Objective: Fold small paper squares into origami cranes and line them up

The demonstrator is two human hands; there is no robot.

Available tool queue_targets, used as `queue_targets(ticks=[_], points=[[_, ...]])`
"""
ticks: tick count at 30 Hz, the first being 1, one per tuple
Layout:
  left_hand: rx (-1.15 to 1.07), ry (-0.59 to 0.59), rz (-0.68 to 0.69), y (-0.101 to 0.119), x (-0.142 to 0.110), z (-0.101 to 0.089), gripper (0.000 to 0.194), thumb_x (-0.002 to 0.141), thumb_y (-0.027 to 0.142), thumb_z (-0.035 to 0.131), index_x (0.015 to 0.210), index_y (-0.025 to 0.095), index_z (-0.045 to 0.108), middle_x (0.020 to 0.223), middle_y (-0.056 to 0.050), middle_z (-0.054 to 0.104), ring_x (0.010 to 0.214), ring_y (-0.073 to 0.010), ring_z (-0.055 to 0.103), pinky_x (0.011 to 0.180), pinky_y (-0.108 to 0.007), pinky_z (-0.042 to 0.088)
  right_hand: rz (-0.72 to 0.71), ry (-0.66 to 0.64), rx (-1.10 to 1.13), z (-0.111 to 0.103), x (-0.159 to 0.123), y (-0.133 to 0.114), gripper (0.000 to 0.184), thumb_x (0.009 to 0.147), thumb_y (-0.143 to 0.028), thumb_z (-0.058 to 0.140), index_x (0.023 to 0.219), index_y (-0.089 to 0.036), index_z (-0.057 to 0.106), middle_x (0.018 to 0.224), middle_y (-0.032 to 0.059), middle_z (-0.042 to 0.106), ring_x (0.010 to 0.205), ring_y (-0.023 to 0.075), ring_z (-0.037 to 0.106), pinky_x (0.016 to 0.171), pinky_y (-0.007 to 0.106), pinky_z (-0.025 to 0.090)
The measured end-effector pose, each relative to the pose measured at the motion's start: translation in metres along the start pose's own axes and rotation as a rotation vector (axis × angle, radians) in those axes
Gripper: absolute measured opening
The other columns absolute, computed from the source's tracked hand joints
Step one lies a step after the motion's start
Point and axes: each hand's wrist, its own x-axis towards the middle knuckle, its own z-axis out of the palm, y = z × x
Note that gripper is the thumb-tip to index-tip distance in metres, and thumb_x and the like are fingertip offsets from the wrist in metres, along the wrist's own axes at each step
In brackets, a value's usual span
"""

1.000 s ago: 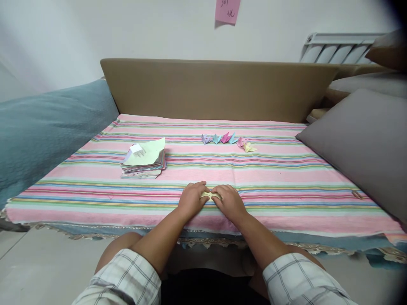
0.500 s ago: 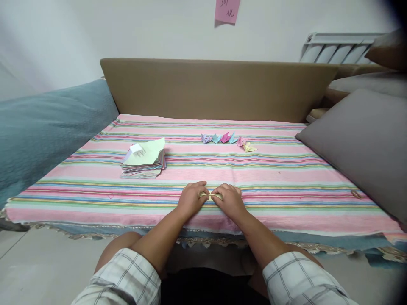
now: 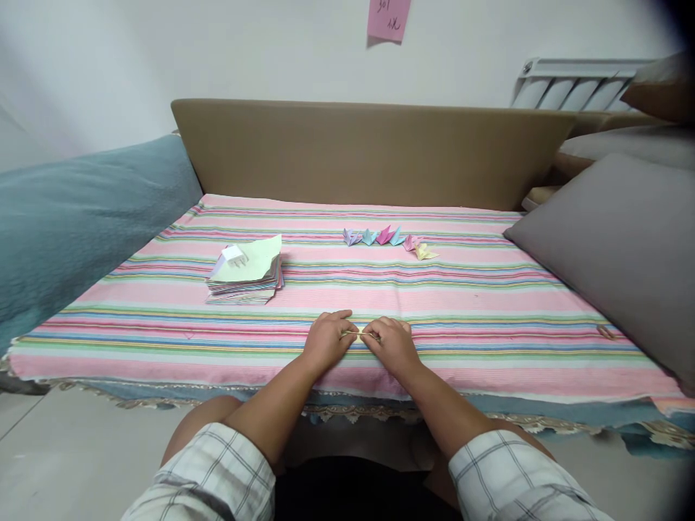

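A small pale yellow piece of folded paper [image 3: 359, 333] is pinched between my two hands, just above the striped cloth. My left hand [image 3: 329, 337] grips its left end between thumb and fingers. On the other end, my right hand [image 3: 392, 343] holds it with a like pinch. Only a thin edge and a bit of the middle show; my fingers hide the rest. Beyond my hands lies a row of several folded paper figures [image 3: 385, 235] in purple, blue, pink and yellow.
A stack of coloured paper sheets [image 3: 244, 286] lies to the left, with a white plug adapter [image 3: 234, 255] on top. A grey cushion [image 3: 613, 253] leans at the right. Near it is a small brown loop [image 3: 607, 332]. A brown backrest [image 3: 369, 155] stands behind.
The yellow paper has gone from showing its flat face to showing mostly a thin edge between my fingertips. My hands have stayed in nearly the same place.
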Motion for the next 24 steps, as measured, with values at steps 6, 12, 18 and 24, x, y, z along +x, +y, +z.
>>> queue_targets(ticks=[6, 12, 18, 24], points=[[-0.01, 0.006, 0.006, 0.0, 0.0, 0.0, 0.015, 0.077, 0.025, 0.059, 0.086, 0.026, 0.071, 0.114, -0.003, 0.064, 0.105, -0.0223, 0.056, 0.091, -0.04, 0.041, -0.04, -0.063, 0.075, -0.009, 0.0, 0.012, 0.011, 0.082, -0.028, 0.057, 0.088, -0.025, 0.066, 0.088, 0.0018, 0.065, 0.089, 0.0191, 0.056, 0.081, 0.035, 0.034], [-0.013, -0.002, 0.024, -0.002, 0.002, 0.0, 0.014, 0.077, 0.025, 0.06, 0.084, 0.026, 0.072, 0.114, -0.004, 0.064, 0.107, -0.0227, 0.056, 0.091, -0.041, 0.041, -0.102, -0.085, 0.161, -0.014, -0.002, 0.03, 0.018, 0.083, -0.019, 0.052, 0.093, -0.024, 0.067, 0.092, 0.0036, 0.066, 0.09, 0.0184, 0.057, 0.079, 0.032, 0.043], [-0.028, -0.025, 0.069, -0.005, 0.004, -0.001, 0.014, 0.076, 0.024, 0.062, 0.086, 0.027, 0.072, 0.114, -0.006, 0.063, 0.108, -0.0212, 0.057, 0.092, -0.041, 0.04, -0.124, -0.053, 0.135, -0.014, -0.007, 0.033, 0.022, 0.083, -0.017, 0.051, 0.099, -0.022, 0.065, 0.093, 0.0045, 0.065, 0.09, 0.0188, 0.056, 0.08, 0.034, 0.043], [-0.043, -0.03, 0.062, -0.005, 0.004, -0.003, 0.013, 0.076, 0.023, 0.063, 0.085, 0.027, 0.072, 0.113, -0.005, 0.064, 0.108, -0.0211, 0.057, 0.093, -0.042, 0.04, -0.133, -0.03, 0.11, -0.015, -0.009, 0.029, 0.018, 0.084, -0.021, 0.052, 0.094, -0.022, 0.066, 0.09, 0.0043, 0.065, 0.089, 0.0187, 0.055, 0.079, 0.033, 0.041]])
